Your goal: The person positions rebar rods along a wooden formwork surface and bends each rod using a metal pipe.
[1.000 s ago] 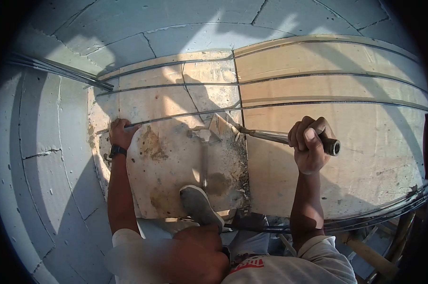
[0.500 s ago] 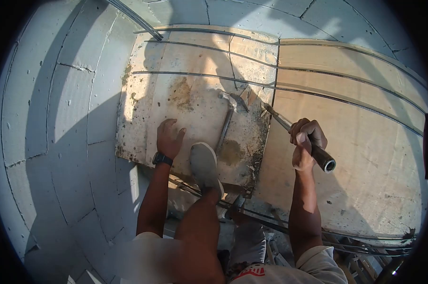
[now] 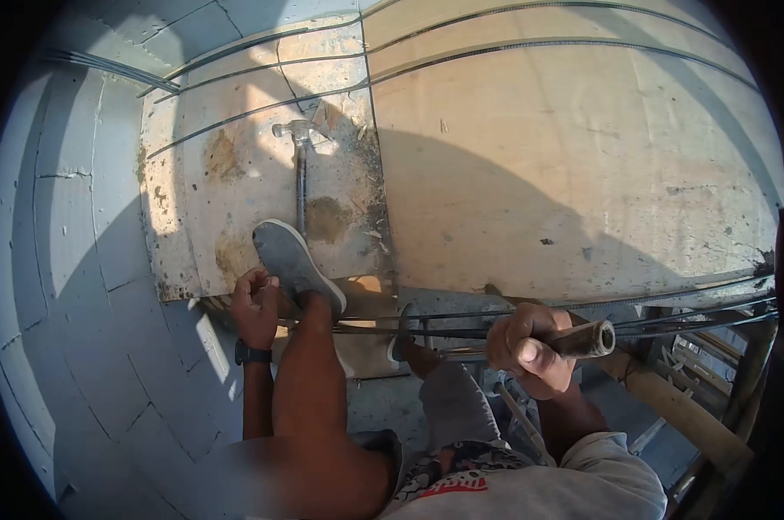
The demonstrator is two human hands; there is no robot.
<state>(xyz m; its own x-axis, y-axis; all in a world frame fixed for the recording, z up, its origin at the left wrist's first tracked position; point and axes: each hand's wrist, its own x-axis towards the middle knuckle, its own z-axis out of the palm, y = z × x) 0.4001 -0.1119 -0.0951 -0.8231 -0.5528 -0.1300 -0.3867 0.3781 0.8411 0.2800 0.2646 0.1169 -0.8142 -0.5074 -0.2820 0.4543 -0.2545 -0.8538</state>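
My right hand [image 3: 532, 348] is wrapped round a metal tube tool [image 3: 588, 340], whose hollow end points right; its other end is mostly hidden behind the fist. Beside the raised shoe [image 3: 295, 260], near the lower edge of the left board, is my left hand [image 3: 256, 305], its fingers loosely curled and apart, holding nothing visible. A claw hammer [image 3: 301, 165] lies on the stained left board [image 3: 188, 217], its head away from me and its handle end by the shoe.
Long thin rebars [image 3: 461, 65] cross both boards, and a bundle of rods [image 3: 114, 68] rests at upper left. Grey block walls [image 3: 62, 208] stand left and behind. The right board [image 3: 513, 173] is larger. Below its near edge run more rods [image 3: 444, 333] above wooden beams [image 3: 686, 412].
My left hand has come off the rebar and back beside the shoe. My right hand has drawn the tube tool away from the gap between the boards, down toward me.
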